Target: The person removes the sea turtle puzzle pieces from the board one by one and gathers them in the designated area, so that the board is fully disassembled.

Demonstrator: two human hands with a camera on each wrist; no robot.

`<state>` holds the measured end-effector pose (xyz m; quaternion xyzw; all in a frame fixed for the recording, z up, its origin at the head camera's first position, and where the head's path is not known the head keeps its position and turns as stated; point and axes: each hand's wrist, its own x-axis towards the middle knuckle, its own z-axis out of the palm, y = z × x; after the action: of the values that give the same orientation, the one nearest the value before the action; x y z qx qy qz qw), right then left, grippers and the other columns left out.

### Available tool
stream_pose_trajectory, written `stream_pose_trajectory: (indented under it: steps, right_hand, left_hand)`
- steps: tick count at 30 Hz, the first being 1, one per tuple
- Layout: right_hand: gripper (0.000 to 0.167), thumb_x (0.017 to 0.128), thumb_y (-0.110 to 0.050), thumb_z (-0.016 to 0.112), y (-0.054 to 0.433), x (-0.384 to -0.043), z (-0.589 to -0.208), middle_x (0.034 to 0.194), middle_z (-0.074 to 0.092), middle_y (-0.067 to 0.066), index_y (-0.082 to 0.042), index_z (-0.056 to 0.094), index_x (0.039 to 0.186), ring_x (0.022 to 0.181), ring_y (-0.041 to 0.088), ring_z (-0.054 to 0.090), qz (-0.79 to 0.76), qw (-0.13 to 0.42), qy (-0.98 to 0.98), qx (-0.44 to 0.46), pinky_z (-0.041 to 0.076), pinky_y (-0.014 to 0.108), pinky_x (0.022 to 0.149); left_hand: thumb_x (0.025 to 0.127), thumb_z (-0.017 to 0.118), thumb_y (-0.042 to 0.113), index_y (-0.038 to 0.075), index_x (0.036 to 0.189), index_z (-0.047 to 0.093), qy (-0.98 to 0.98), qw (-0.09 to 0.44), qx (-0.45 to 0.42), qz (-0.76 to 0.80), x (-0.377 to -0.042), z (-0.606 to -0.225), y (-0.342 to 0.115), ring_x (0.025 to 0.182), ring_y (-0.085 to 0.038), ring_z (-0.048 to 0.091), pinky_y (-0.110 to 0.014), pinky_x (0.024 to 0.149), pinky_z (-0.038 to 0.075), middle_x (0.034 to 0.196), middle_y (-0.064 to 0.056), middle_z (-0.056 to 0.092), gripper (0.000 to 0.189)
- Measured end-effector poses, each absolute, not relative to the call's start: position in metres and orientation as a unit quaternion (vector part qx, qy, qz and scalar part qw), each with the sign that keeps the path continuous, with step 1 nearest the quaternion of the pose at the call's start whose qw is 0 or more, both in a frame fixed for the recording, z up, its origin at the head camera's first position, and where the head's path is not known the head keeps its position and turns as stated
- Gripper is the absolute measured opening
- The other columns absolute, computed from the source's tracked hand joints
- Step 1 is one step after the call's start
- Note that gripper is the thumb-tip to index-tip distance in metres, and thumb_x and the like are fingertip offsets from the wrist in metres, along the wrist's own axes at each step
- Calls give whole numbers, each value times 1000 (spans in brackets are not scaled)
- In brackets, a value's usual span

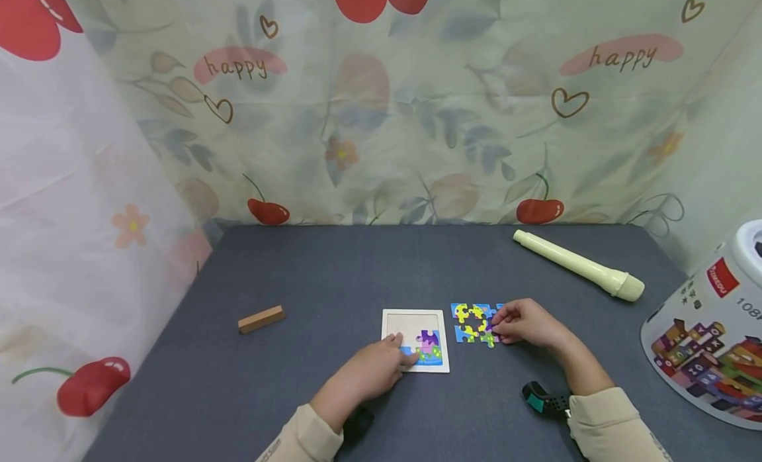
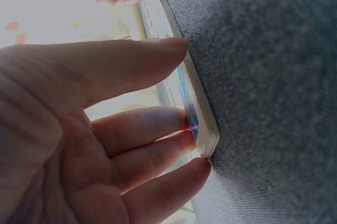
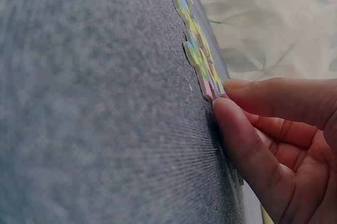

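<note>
In the head view a square wooden puzzle tray (image 1: 412, 312) lies on the dark table, with purple, green and blue jigsaw pieces (image 1: 430, 346) in its lower right part. My left hand (image 1: 375, 366) rests on the tray's lower left, fingers extended. The left wrist view shows the thumb and fingertips touching the tray's edge (image 2: 202, 110). To the tray's right lies a group of loose jigsaw pieces (image 1: 461, 312), mostly yellow and blue. My right hand (image 1: 526, 323) pinches a pinkish-purple jigsaw piece (image 3: 211, 93) between thumb and index finger at that group's right side, partly covering it.
Left on the table (image 1: 321, 270) lies a small wooden block (image 1: 262, 319). A pale yellow toy microphone (image 1: 577, 263) lies at the back right. A large printed tub (image 1: 714, 343) stands at the right edge. Behind hangs a patterned curtain (image 1: 405, 118).
</note>
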<state>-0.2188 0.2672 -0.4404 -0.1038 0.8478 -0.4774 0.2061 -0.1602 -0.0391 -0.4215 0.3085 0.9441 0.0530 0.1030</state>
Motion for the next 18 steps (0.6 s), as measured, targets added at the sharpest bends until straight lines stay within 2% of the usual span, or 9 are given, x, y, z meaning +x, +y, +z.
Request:
stream_pose_trajectory:
  steps: [18]
  right_hand:
    - [23,87,-9,63,265,-221,-440,81,66,6,11,62,98,68,7,61,-469,200,853,-109,55,24,62]
  left_hand:
    - [89,62,18,27,123,62,942,112,310,59,-162,-422,-40,127,-28,48,-38,99,45,136,-18,51,36]
